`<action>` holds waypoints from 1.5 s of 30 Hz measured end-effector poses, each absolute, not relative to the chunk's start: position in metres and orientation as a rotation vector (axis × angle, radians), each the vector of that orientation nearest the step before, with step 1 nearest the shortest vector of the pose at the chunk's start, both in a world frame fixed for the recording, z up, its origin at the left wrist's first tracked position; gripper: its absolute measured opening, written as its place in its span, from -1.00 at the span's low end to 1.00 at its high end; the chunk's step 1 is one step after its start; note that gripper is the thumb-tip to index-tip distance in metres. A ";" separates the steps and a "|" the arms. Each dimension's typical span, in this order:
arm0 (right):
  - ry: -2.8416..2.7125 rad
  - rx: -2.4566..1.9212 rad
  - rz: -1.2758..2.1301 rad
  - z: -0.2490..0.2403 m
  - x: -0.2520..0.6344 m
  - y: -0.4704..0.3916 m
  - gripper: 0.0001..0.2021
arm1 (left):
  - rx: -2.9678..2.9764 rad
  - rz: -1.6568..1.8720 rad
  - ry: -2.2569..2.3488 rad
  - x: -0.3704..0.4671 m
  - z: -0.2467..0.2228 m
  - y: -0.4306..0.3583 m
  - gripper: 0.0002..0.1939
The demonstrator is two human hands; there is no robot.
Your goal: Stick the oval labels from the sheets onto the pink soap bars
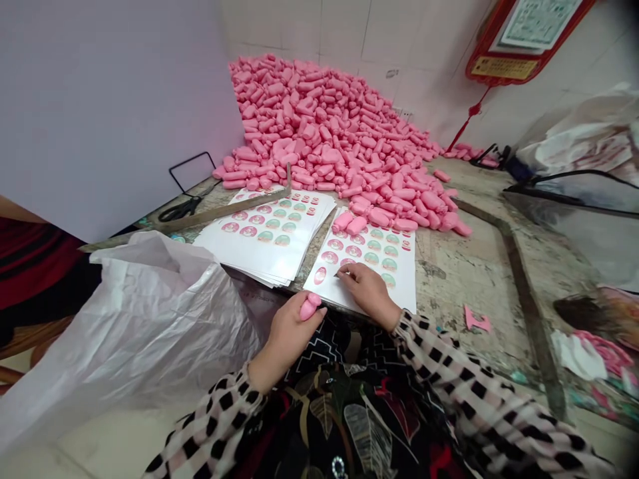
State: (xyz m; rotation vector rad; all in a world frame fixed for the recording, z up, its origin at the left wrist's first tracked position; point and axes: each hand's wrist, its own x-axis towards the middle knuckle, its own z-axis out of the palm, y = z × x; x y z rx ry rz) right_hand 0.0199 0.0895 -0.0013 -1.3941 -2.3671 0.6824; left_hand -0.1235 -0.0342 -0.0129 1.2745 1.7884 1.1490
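Note:
My left hand (289,330) is closed around a small pink bottle-shaped piece (310,306) near the table's front edge. To its right, my right hand (363,285) rests over the right sticker sheet (324,293), thumb and forefinger pinched together with a small dark tip at them; what it is I cannot make out. That sheet carries rows of pink and green oval stickers, and a few pink pieces (349,223) lie on its upper left part. A stack of similar sticker sheets (249,256) lies to the left.
A large heap of pink pieces (319,133) fills the table's back against the wall. Black scissors (180,209) lie at the left, above a white plastic bag (164,319). A pink scrap (476,320) and flat strips (519,286) are on the right.

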 end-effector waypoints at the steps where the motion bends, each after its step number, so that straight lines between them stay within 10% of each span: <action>1: -2.406 -1.405 0.601 -0.002 0.015 0.091 -0.75 | 1.421 1.063 1.872 -0.124 -0.013 -0.033 -0.83; 11: -2.588 -1.520 0.279 0.001 -0.005 0.088 -0.69 | 1.903 0.506 2.042 -0.123 -0.021 -0.022 -0.49; 45: -2.441 -1.472 0.447 -0.015 -0.005 0.085 -0.77 | 1.975 0.408 2.114 -0.114 -0.036 -0.020 -0.44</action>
